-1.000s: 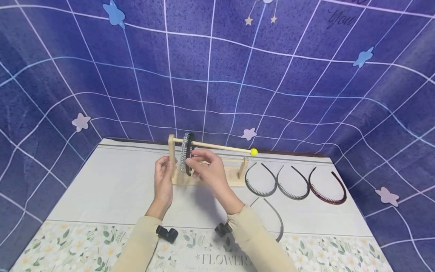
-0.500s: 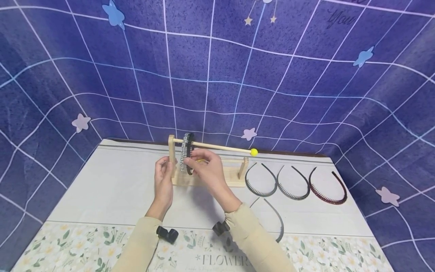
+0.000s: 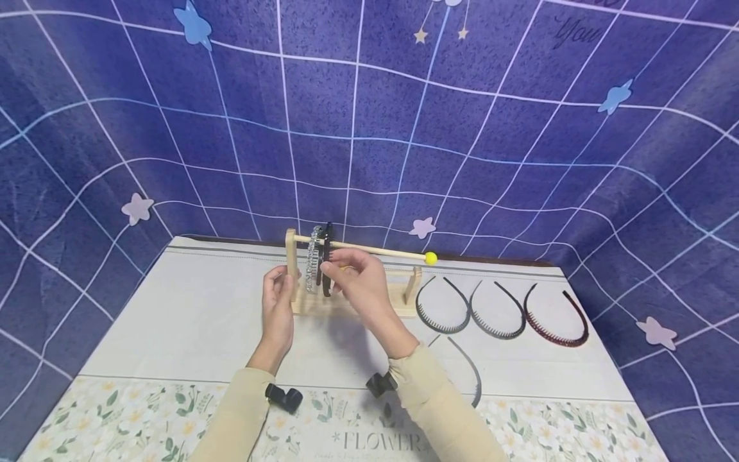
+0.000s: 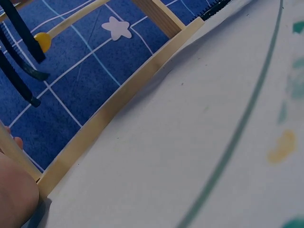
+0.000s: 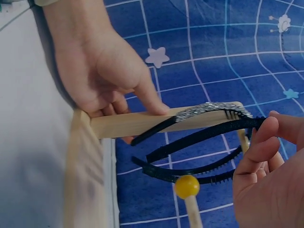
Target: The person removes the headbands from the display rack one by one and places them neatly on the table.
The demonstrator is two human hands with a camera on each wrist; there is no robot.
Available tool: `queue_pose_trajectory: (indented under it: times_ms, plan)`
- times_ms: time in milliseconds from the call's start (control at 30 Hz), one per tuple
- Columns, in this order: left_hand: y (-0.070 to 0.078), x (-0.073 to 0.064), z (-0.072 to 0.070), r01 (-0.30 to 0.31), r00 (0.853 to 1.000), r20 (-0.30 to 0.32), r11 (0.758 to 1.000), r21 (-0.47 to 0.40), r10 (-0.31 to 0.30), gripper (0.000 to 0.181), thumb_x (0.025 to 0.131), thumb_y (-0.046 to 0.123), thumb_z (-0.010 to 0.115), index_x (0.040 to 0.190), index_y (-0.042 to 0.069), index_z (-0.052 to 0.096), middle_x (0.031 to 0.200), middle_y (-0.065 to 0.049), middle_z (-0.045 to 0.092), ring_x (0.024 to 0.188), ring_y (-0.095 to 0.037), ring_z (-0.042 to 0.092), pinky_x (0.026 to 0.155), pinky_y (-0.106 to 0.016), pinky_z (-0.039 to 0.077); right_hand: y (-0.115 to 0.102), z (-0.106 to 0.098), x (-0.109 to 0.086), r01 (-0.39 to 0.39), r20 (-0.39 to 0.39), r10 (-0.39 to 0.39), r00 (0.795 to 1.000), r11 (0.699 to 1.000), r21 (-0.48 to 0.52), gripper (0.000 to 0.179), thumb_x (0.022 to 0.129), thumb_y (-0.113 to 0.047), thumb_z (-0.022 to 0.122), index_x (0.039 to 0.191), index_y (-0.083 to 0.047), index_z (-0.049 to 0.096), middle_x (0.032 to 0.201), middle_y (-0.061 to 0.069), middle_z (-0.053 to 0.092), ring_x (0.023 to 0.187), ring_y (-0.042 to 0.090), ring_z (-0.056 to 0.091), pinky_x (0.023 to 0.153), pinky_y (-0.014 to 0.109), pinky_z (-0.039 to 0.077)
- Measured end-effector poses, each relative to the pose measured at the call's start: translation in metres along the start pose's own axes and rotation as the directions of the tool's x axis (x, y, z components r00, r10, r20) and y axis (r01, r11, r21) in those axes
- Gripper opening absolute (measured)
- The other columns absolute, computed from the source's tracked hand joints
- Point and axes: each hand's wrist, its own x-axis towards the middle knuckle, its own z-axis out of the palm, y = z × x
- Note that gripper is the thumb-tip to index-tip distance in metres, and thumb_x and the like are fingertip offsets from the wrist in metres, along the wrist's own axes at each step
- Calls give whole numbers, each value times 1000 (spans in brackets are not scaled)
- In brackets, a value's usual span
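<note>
A wooden stand [image 3: 381, 308] has a tall left post [image 3: 291, 263] and a slanting rod [image 3: 375, 249] tipped with a yellow ball [image 3: 430, 258]. My left hand [image 3: 277, 314] holds that post, thumb in front, as the right wrist view shows. On the rod, near the post, hangs a silver glittery headband [image 5: 213, 108]. Just to its right is a black headband [image 5: 204, 133], which my right hand [image 3: 364, 285] pinches between thumb and fingers at its curved part. Its ends point away from the hand, and a narrow gap separates it from the silver one.
Right of the stand lie two dark toothed headbands [image 3: 443, 327] and a reddish-brown one [image 3: 557, 340]. Nearer, a grey headband [image 3: 470, 372] is partly covered by the right sleeve. The stand's short post [image 3: 413, 285] rises below the ball. A blue star-patterned cloth [image 3: 369, 160] hangs behind.
The black headband has shifted slightly right along the rod, away from the silver one, with my right hand. My left hand stays on the post.
</note>
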Motion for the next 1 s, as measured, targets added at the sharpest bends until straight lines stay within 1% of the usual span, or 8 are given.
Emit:
queue_pose_trajectory:
  times_ms: [100,200,400,467,633,733,833,1000]
  plan:
    - [0,1,0,-4,1000,2,1000,-1,4,30,120,34,47,147,23,48,156,-16,57,152,-32,48,131,-35,32,-6,-3,-1,13,-11,-13,1000,1000,14,19,96,-3,84,113,2,76,94,2,77,60,11,64,50,19,46]
    - [0,1,0,-7,1000,7,1000,-3,7,30,120,34,47,148,23,47,156,-16,57,152,-33,48,131,-36,31,-12,-5,-2,19,-20,-19,1000,999,30,19,96,-3,84,114,2,76,94,1,77,62,9,65,49,18,44]
    - [0,0,-1,-3,1000,18,1000,19,3,32,120,36,46,149,23,46,160,-17,53,151,-25,49,133,-37,31,-26,-10,-5,37,-35,-34,999,996,79,18,96,-1,82,113,-1,76,85,-5,75,62,8,63,49,17,42]
    - [0,0,-1,-1,1000,24,1000,21,0,33,120,37,45,150,24,45,162,-18,51,153,-25,49,134,-37,30,-30,-12,-7,50,-33,-47,998,994,95,16,96,0,82,111,-1,76,83,-6,74,62,7,63,49,18,41]
    - [0,-1,-1,0,1000,26,1000,4,0,31,120,35,45,149,24,46,164,-17,50,155,-30,47,134,-37,29,-42,-16,-9,76,-31,-73,997,990,118,15,97,1,81,110,-2,76,83,-6,74,63,8,63,50,18,41]
    - [0,0,-1,-4,1000,24,1000,-3,4,30,120,34,45,149,24,47,163,-18,50,155,-31,47,134,-37,29,-48,-18,-10,86,-37,-82,996,988,126,15,97,3,80,111,-2,76,82,-5,74,62,8,63,49,17,41]
    - [0,-1,-1,-6,1000,15,1000,-9,6,30,120,33,46,148,23,48,163,-19,50,153,-29,49,134,-36,30,-53,-21,-10,99,-42,-94,995,987,128,14,97,3,80,110,-2,76,82,-4,74,61,8,63,48,18,40]
    - [0,-1,0,-7,1000,5,1000,-14,8,29,120,32,46,147,22,48,163,-20,50,151,-23,51,133,-35,32,-57,-28,-9,135,-58,-128,990,981,142,15,97,5,79,106,-6,75,83,-5,74,60,8,62,48,18,40]
